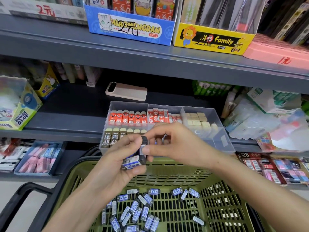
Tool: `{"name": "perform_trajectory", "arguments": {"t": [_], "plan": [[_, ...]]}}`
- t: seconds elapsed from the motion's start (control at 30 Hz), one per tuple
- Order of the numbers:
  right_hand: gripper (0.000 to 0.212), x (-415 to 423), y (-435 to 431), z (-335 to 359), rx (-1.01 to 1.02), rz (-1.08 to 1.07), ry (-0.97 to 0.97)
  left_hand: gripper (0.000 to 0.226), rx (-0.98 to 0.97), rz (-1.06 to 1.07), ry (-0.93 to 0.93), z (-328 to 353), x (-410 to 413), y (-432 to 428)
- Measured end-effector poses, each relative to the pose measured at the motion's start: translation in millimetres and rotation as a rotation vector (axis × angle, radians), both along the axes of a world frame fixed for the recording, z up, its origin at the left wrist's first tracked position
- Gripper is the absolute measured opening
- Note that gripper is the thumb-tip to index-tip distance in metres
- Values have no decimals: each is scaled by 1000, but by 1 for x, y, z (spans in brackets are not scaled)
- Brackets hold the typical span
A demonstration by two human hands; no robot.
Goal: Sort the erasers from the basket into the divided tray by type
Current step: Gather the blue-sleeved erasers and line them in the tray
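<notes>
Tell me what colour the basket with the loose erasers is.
Olive green; the basket shows best in the head view.

A pale pink phone (126, 93) lies camera side up on a dark grey store shelf (66, 106), with green-capped glue sticks (210, 88) off to its right. On the upper shelf (150, 59), a blue MIAOMENGDAN box (132, 25) printed 36PCS stands beside a yellow "family" box (214, 38). A POWER GLUE carton (21, 106) sits far left.

Olive-green basket (168, 166), blue-and-white black erasers (133, 213), clear tray (222, 136), orange-red erasers (127, 117).
</notes>
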State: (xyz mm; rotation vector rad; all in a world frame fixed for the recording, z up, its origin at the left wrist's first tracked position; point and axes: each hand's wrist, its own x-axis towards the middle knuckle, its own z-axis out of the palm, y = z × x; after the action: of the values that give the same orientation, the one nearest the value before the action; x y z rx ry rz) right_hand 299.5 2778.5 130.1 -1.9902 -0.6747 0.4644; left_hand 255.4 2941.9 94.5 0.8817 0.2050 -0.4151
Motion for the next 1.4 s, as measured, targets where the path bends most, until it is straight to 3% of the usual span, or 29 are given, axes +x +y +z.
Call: {"name": "perform_trajectory", "arguments": {"t": [0.1, 0.17, 0.3, 0.4, 0.5, 0.83, 1.2, 1.4], "plan": [[2, 4, -7, 4, 181, -87, 129, 36, 30, -10, -21, -1, 1, 2], [8, 19, -20, 7, 177, -181, 180, 26, 16, -7, -15, -1, 3, 6], [19, 49, -38, 5, -341, -153, 79, 28, -36, 5, 12, -3, 5, 12], [24, 60, -29, -10, -852, 0, -195, 30, -47, 10, 20, -3, 5, 14], [27, 67, -16, -21, -1079, 138, -418, 31, -39, 21, 16, -5, 6, 16], [23, 69, -21, -26, -975, 176, -203, 30, -21, 43, 17, -6, 7, 17], [8, 66, -19, -33, -1021, 142, -306, 30, -21, 29, 26, -11, 6, 17], [9, 61, -25, -36, -883, 79, -328, 30, -28, 29, 22, -11, 7, 16]]}}
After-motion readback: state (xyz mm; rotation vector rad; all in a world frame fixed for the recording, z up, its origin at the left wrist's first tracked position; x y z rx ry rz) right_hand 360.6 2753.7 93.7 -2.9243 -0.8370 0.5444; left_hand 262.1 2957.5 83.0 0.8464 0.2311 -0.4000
